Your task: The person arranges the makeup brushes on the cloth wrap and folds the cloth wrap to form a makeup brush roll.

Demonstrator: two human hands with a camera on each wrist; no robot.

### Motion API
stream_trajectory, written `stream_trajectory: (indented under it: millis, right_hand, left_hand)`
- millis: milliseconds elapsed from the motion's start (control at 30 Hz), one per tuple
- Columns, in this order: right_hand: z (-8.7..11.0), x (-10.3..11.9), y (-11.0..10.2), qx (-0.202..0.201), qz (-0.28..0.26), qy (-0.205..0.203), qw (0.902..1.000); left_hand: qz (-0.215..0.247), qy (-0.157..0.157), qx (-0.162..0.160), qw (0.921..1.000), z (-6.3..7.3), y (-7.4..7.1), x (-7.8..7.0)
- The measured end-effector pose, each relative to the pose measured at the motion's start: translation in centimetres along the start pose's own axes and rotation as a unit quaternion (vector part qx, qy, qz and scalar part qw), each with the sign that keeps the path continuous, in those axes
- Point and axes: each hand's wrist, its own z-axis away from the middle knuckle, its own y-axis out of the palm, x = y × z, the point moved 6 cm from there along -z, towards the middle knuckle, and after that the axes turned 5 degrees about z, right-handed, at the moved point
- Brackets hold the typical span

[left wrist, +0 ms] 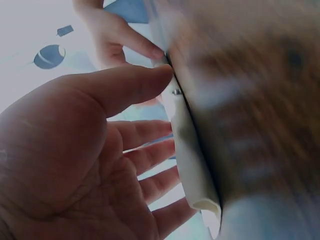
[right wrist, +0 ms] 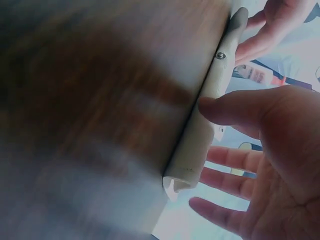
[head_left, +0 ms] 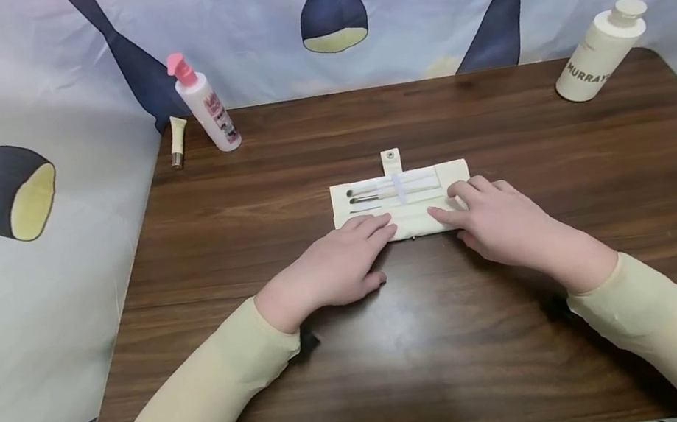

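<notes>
A cream fabric brush roll (head_left: 402, 202) lies on the brown table (head_left: 441, 343), its near edge folded over. Several thin brushes (head_left: 392, 189) sit under a white strap in its open upper part, and a snap tab (head_left: 391, 157) sticks out at the far edge. My left hand (head_left: 337, 263) lies flat with straight fingers on the fold's left part. My right hand (head_left: 501, 217) rests with straight fingers on the fold's right part. The left wrist view shows the roll's folded edge (left wrist: 192, 165) beside the left palm (left wrist: 75, 170). In the right wrist view the same edge (right wrist: 200, 140) lies by the right thumb (right wrist: 235, 107).
A white pump bottle with a pink top (head_left: 206, 102) and a small cream tube (head_left: 177, 141) stand at the table's far left corner. A cream bottle (head_left: 601, 51) stands at the far right. A lamp-patterned cloth (head_left: 332, 10) hangs behind and to the left.
</notes>
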Motion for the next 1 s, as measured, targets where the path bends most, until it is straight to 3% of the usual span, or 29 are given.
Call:
stream_trajectory:
  millis: [133, 300, 467, 600, 733, 833, 1000]
  right_hand:
    - [-0.1, 0.1, -0.2, -0.008, -0.014, -0.004, 0.9999]
    - [-0.4, -0.5, -0.4, -0.014, -0.044, 0.014, 0.9988]
    - [-0.7, -1.7, -0.3, -0.006, -0.079, 0.017, 0.9967]
    - [-1.4, -3.6, -0.3, 0.022, -0.149, 0.044, 0.9876]
    - [-1.8, -5.8, 0.7, 0.062, -0.235, 0.099, 0.9649]
    - [-1.9, -7.1, 1.6, 0.069, -0.283, 0.134, 0.9473]
    - [-2.5, -8.3, 2.7, 0.059, -0.314, 0.193, 0.9278]
  left_hand:
    - [0.005, -0.001, -0.019, 0.9998, -0.1, -0.3, 0.4]
    - [-0.049, -0.018, -0.076, 0.9957, -0.1, -1.1, 1.0]
    - [-0.076, -0.053, -0.078, 0.9926, 0.1, -1.3, 2.0]
    - [-0.07, -0.065, -0.088, 0.9915, -0.1, -1.8, 2.9]
    - [-0.022, -0.082, -0.087, 0.9926, -0.4, -1.9, 4.0]
    - [0.044, -0.097, -0.096, 0.9896, -0.6, -2.0, 5.1]
    - [0.175, -0.119, -0.131, 0.9685, -1.4, -2.7, 7.9]
